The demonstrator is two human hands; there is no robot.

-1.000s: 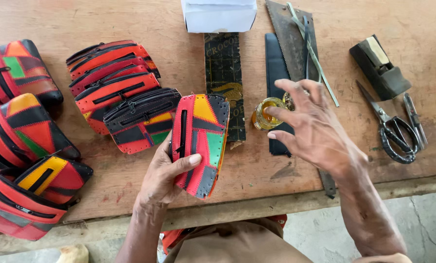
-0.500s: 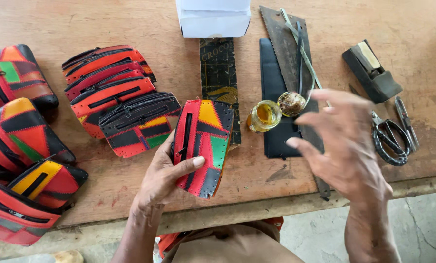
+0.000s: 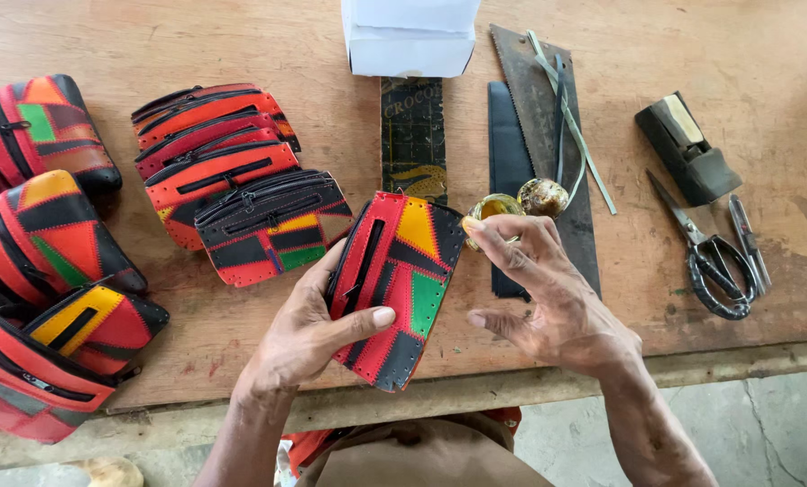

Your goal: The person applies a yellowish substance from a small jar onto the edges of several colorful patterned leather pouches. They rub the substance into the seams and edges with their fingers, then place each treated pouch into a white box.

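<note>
one patchwork pouch [image 3: 396,287] gripped in left hand [image 3: 308,329]; right hand [image 3: 548,302], fingers spread and empty, has drawn closer; two scissors [image 3: 714,248] beside.

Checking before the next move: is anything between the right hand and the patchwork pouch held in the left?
Nothing visible. The right hand hovers open just right of the patchwork pouch, with only bare wooden table showing between them. The left hand grips the pouch's far edge.

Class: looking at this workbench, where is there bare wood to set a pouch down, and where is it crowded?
Bare wood lies along the near edge of the bench below the scissors, and at the far right beyond the black tape dispenser. Another patch lies far left of the white box. The left side is crowded with patchwork pouches; the centre holds dark strips and both hands.
</note>
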